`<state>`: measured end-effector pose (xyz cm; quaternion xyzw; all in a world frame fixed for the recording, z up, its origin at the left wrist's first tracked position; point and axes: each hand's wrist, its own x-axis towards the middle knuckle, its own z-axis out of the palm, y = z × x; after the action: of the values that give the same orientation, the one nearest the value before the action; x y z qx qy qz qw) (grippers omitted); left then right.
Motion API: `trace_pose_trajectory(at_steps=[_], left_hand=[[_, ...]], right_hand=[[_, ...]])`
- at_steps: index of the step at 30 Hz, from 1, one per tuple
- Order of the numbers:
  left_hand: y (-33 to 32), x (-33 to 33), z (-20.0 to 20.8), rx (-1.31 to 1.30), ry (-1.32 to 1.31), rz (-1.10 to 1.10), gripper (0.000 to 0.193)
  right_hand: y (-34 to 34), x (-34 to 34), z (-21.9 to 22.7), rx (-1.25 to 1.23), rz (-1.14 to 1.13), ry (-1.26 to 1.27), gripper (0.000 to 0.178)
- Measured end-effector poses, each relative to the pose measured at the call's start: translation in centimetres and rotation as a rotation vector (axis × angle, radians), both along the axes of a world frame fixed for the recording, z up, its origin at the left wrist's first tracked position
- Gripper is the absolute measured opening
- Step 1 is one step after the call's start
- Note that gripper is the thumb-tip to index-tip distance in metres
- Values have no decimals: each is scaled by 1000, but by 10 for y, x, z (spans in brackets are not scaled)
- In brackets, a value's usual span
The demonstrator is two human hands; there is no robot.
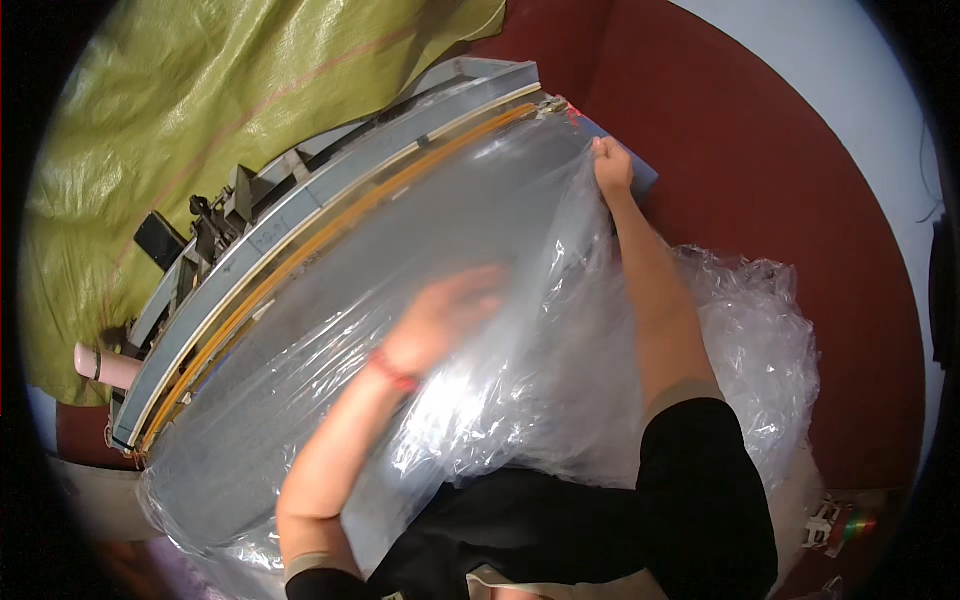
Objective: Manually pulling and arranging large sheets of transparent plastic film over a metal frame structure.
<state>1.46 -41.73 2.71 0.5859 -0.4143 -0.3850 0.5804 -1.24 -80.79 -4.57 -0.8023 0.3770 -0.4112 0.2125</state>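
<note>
A wide sheet of clear plastic film point(440, 430) lies in wrinkles over a grey, smooth work surface point(330, 260) in front of me. My right hand point(611, 168) is closed on the film's edge near the far right corner of that surface, drawing the film up into taut folds. Over the middle of the sheet is my left hand point(445, 312), blurred by motion, with its fingers stretched out and nothing seen in them. Whether its palm touches the film cannot be told. A red band point(392, 371) circles my left wrist.
Along the far side run a grey metal frame point(270, 228) and an orange strip point(300, 258). Beyond hangs a yellow-green woven sheet point(220, 90). A pink bottle point(105, 367) and a black phone-like slab point(160, 240) sit by the frame. Bunched film point(760, 350) piles at right.
</note>
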Motion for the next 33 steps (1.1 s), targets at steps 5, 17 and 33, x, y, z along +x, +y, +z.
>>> trace_pose_trajectory(at_steps=[5, 17, 33], left_hand=[[-95, -40, -24, 92, 252, 50, 45], [146, -60, 75, -847, -64, -620, 44], [642, -91, 109, -346, -316, 1977, 35]], right_hand=[[-5, 1, -9, 51, 54, -124, 26], [20, 3, 5, 46, 237, -73, 24], [-31, 14, -22, -129, 32, 350, 29]])
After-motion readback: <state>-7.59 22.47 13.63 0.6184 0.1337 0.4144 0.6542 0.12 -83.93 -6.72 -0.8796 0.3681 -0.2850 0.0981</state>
